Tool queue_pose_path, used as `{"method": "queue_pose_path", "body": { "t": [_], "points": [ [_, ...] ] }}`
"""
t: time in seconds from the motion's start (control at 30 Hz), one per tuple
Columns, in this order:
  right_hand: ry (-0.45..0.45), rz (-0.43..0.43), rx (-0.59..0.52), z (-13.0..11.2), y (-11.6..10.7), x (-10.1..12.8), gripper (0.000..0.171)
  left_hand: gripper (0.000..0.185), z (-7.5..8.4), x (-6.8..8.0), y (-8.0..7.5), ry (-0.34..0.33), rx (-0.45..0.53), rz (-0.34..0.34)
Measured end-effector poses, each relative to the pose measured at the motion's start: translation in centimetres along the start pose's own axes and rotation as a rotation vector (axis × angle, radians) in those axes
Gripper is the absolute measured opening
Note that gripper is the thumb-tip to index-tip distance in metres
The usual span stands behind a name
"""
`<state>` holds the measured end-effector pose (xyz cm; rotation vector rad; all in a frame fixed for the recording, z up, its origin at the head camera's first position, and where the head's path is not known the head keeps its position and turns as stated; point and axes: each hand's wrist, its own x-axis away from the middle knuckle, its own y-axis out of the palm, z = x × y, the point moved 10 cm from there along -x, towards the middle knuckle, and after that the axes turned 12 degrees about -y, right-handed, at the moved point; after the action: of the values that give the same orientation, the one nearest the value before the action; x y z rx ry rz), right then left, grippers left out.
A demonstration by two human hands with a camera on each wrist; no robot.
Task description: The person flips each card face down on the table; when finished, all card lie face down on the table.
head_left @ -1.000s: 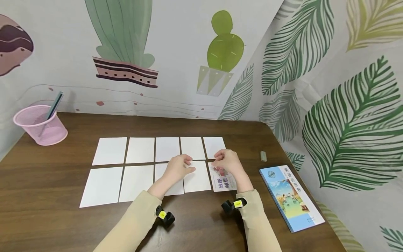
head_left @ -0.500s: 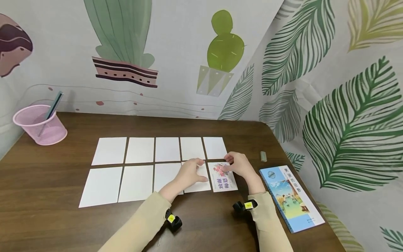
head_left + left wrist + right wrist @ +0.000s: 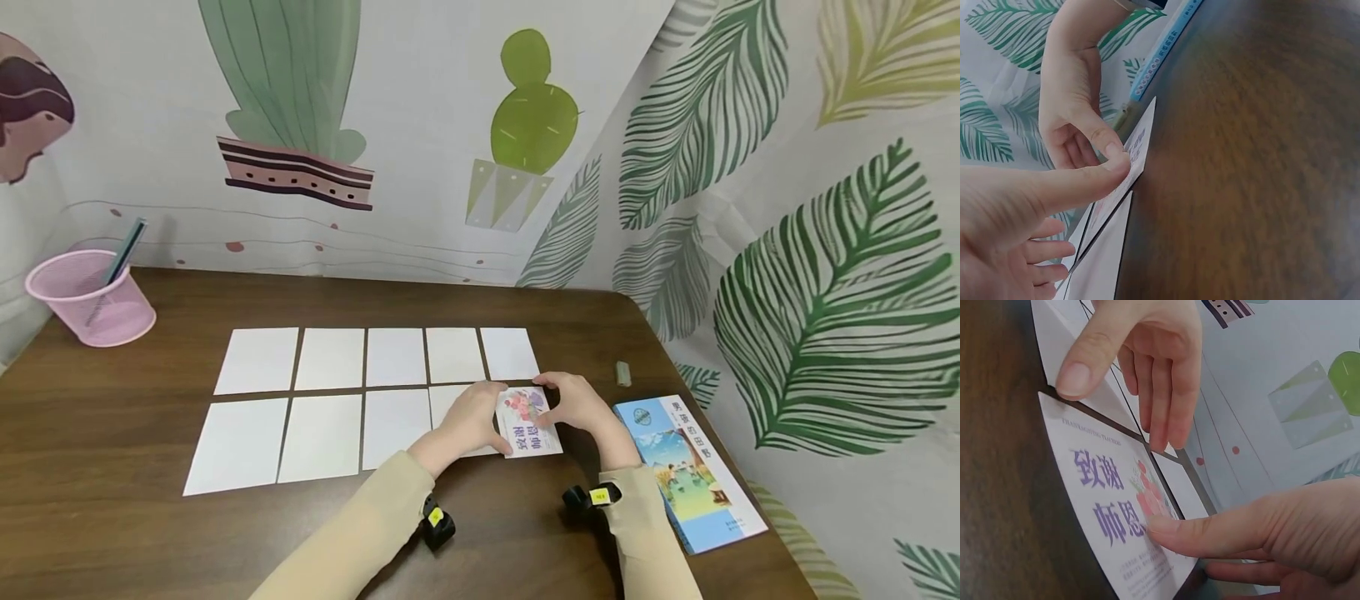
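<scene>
Head view, printed card: my printed card [image 3: 530, 421] lies face up on the tabletop [image 3: 112, 525], at the right end of the near row of blank white cards [image 3: 322, 400], which form two rows of five.
Head view, my left hand: my left hand [image 3: 468, 421] lies over the blank card next to it, its thumb at the printed card's left edge.
Head view, my right hand: my right hand [image 3: 581, 407] curls over the card's right side, thumb on the print.
Head view, surroundings: a blue picture book [image 3: 686, 471] lies just right of my right hand; a pink mesh pen cup [image 3: 88, 297] stands at the far left corner; a small greenish object [image 3: 622, 373] sits beyond the book.
Left wrist view: my left thumb tip presses the card's [image 3: 1138, 147] near edge, meeting my right thumb there; my left fingers are loosely bent and wrap nothing.
Right wrist view: my right thumb lies flat on the flower print of the card [image 3: 1110, 506]; whether the fingers beneath grip it I cannot tell. My left hand's [image 3: 1141, 356] fingers hang relaxed above the blank cards.
</scene>
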<state>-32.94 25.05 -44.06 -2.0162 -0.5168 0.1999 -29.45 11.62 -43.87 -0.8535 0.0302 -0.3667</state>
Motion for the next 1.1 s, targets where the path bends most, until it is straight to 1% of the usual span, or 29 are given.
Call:
{"method": "queue_pose_path", "body": {
  "t": [0.17,0.4,0.47,0.6,0.7,0.9,1.1],
  "points": [
    [-0.054,-0.022,0.005,-0.2,0.1,0.2,0.069,0.096,0.3,-0.1,0.4,0.007,-0.037,-0.009],
    [-0.134,-0.029,0.016,-0.7,0.2,0.0,0.063,0.102,0.1,-0.5,0.6,-0.013,-0.064,-0.016],
    [-0.145,-0.032,0.013,-0.7,0.2,-0.1,0.061,0.103,0.2,-0.5,0.6,-0.010,-0.071,-0.022],
    [-0.161,-0.036,0.018,-0.8,0.1,-0.3,0.060,0.103,0.6,-0.7,0.6,0.020,-0.105,-0.026],
    [-0.163,-0.037,0.008,-0.7,0.1,-0.4,0.060,0.105,0.8,-1.0,0.6,0.038,-0.153,-0.028],
    [-0.208,-0.051,0.004,-0.7,0.2,-0.8,0.061,0.110,0.9,-1.5,0.7,0.045,-0.246,-0.039],
    [-0.222,-0.084,-0.012,-0.3,0.2,-1.3,0.060,0.111,0.7,-1.7,0.9,0.023,-0.241,-0.051]
  ]
}}
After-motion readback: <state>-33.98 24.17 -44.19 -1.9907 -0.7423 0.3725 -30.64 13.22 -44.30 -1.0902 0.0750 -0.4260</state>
